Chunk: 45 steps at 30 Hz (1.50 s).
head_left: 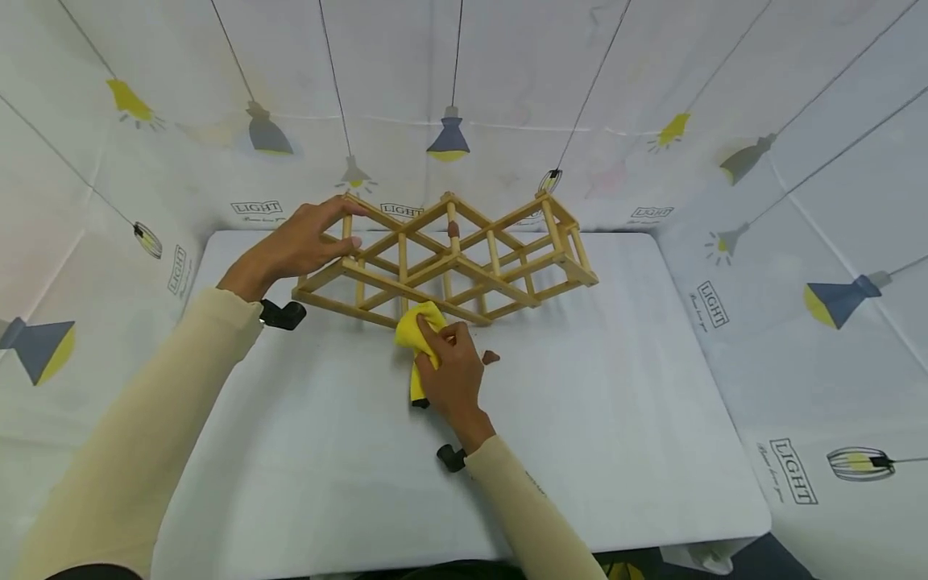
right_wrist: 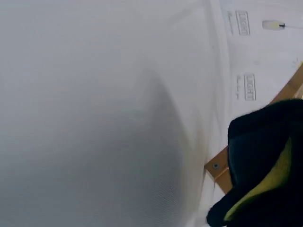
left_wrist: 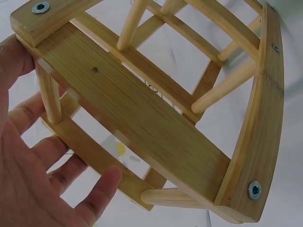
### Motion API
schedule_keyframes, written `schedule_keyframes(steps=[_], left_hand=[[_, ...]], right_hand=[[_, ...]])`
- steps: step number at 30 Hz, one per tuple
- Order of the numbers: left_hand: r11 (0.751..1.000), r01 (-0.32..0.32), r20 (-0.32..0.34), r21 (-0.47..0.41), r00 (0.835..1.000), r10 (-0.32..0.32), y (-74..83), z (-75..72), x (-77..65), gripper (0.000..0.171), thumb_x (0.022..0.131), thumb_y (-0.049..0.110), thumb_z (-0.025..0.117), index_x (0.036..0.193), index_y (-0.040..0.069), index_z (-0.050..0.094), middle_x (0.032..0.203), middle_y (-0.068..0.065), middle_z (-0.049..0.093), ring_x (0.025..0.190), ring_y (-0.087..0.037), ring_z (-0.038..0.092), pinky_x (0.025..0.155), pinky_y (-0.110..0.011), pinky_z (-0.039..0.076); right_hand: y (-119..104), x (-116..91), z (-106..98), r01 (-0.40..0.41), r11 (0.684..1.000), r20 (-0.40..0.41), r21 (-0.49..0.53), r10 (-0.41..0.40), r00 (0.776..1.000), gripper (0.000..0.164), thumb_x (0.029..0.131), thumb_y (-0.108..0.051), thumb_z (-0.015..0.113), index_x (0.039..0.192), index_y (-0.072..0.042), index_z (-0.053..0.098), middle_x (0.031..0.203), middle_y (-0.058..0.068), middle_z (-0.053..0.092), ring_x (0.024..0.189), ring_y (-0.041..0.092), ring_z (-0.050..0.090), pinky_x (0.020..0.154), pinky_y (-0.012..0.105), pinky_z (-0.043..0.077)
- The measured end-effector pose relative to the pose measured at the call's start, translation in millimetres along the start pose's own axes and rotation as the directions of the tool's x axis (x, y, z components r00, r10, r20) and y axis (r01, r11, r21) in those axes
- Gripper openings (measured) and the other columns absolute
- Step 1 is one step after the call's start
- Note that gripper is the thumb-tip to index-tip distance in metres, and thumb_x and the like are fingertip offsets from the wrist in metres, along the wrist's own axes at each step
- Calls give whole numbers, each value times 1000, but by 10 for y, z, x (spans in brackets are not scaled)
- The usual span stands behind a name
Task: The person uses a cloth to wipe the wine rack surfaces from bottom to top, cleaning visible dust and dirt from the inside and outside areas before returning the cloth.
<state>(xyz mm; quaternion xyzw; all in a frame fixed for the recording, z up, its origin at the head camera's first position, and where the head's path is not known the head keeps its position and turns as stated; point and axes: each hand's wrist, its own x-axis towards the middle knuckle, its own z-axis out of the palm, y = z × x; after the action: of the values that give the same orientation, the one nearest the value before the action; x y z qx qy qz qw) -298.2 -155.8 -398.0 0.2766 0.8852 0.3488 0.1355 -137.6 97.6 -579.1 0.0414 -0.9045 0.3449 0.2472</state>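
A wooden lattice rack [head_left: 455, 262], made of light slats and round dowels, stands on the white table. My left hand [head_left: 308, 238] holds its left end. In the left wrist view, the fingers of that hand [left_wrist: 52, 165] lie about an end dowel and a slat of the rack [left_wrist: 137, 109]. My right hand [head_left: 453, 370] pinches a yellow cloth [head_left: 413, 334] with a dark edge at the rack's lower front slat. In the right wrist view, dark folds of the cloth [right_wrist: 265, 161] hide the right fingers and part of the rack [right_wrist: 220, 172].
A small brown piece [head_left: 490, 357] lies on the white table [head_left: 616, 419] right of the right hand. A brown patch [head_left: 453, 229] shows on a middle dowel. White curtains [head_left: 507, 72] printed with lamps enclose the table's back and sides.
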Motion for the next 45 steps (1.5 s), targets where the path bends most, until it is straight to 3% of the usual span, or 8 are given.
schedule_keyframes(steps=[3, 10, 19, 24, 31, 38, 42, 45], left_hand=[[1000, -9, 6, -4, 1000, 9, 19, 9, 17, 54, 108, 22, 62, 158, 11, 45, 171, -15, 36, 162, -41, 26, 129, -66, 23], [999, 39, 30, 13, 999, -39, 41, -5, -4, 56, 109, 27, 61, 161, 15, 43, 175, -13, 30, 164, -41, 19, 130, -67, 18], [999, 31, -3, 8, 1000, -31, 25, -13, -33, 53, 108, 23, 62, 158, 13, 46, 173, -14, 34, 163, -40, 23, 129, -67, 21], [1000, 30, -3, -3, 1000, -30, 17, 31, -18, 55, 108, 22, 62, 159, 13, 45, 171, -14, 37, 162, -40, 25, 129, -67, 23], [999, 30, -12, 13, 999, -30, 18, 10, -35, 54, 108, 23, 62, 158, 13, 46, 172, -13, 35, 162, -40, 24, 129, -66, 21], [999, 45, -11, 8, 999, -45, 7, -15, -62, 55, 108, 23, 62, 159, 14, 46, 173, -13, 34, 163, -39, 23, 129, -66, 21], [999, 42, -8, 9, 999, -42, 22, -15, -60, 54, 108, 23, 62, 159, 14, 46, 173, -14, 33, 163, -40, 22, 130, -66, 20], [999, 45, 2, 17, 999, -45, 33, -18, -52, 55, 108, 26, 61, 159, 15, 45, 174, -13, 31, 163, -40, 20, 130, -67, 19]], right_hand=[[-14, 46, 5, 30, 1000, -54, 4, -30, 998, 60, 85, -9, 74, 141, -30, 69, 104, 7, 64, 82, 20, 61, 71, 67, 31], [119, 2, 18, -244, 961, 98, -133, 258, 961, 53, 88, -15, 74, 139, -31, 71, 98, 2, 55, 75, 15, 48, 57, 33, 32], [-349, 25, 271, 115, 993, 154, 6, -114, 982, 59, 87, -11, 76, 143, -29, 68, 103, 5, 60, 76, 14, 54, 51, 20, 40], [-431, 94, 445, 131, 990, 278, -54, -111, 954, 56, 93, -15, 75, 145, -34, 65, 108, 4, 59, 84, 14, 55, 50, 20, 41], [-304, 56, 447, -95, 978, 321, -188, 152, 935, 48, 92, -13, 77, 132, -39, 76, 104, 0, 55, 90, 15, 54, 50, 28, 41], [-453, 27, 443, 80, 994, 312, -76, -52, 949, 54, 92, -15, 73, 142, -36, 68, 102, 0, 56, 80, 12, 50, 49, 22, 38], [-397, 51, 456, -44, 990, 339, -136, 88, 937, 51, 93, -18, 77, 139, -39, 70, 102, -2, 55, 84, 12, 51, 52, 25, 40], [-252, 66, 373, -196, 957, 358, -214, 263, 896, 47, 95, -23, 75, 139, -40, 70, 104, -1, 55, 84, 14, 52, 54, 28, 42]])
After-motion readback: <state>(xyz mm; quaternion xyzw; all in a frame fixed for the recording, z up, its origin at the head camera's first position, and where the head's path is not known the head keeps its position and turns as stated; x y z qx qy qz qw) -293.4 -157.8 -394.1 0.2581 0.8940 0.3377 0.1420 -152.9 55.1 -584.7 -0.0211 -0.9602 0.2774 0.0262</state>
